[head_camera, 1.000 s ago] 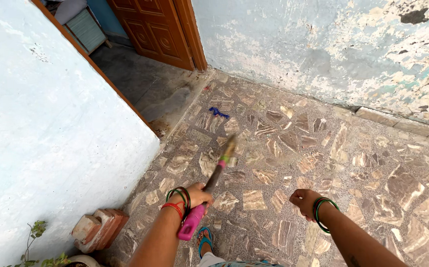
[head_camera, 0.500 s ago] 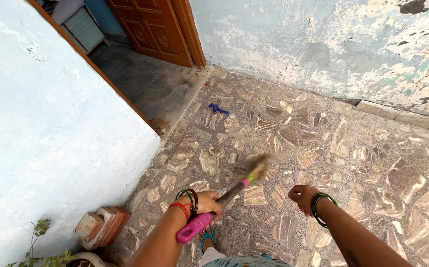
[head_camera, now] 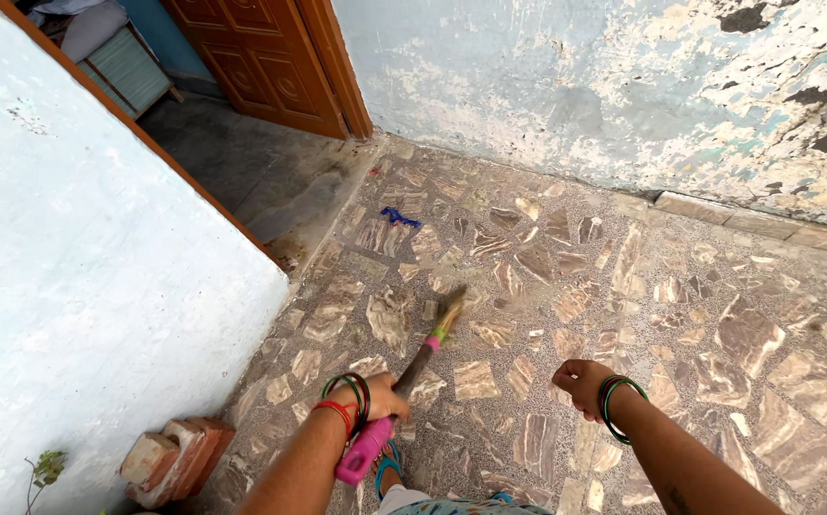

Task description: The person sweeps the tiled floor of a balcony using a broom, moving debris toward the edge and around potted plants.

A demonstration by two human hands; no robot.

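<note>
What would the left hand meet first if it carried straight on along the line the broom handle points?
Probably only the stone floor: the left hand and broom aim up-right, the blue scrap lying left of that line. Depth is unclear.

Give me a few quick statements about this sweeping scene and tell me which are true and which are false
1. The left hand grips a broom with a pink handle end. True.
2. The right hand also holds the broom. False: it is closed in a loose fist, holding nothing, apart from the broom.
3. A small blue scrap lies on the stone floor near the doorway. True.
4. Bricks sit against the right-hand wall. False: they sit by the pale blue wall on the left.
5. Both wrists are bare. False: both wear bangles.
</note>
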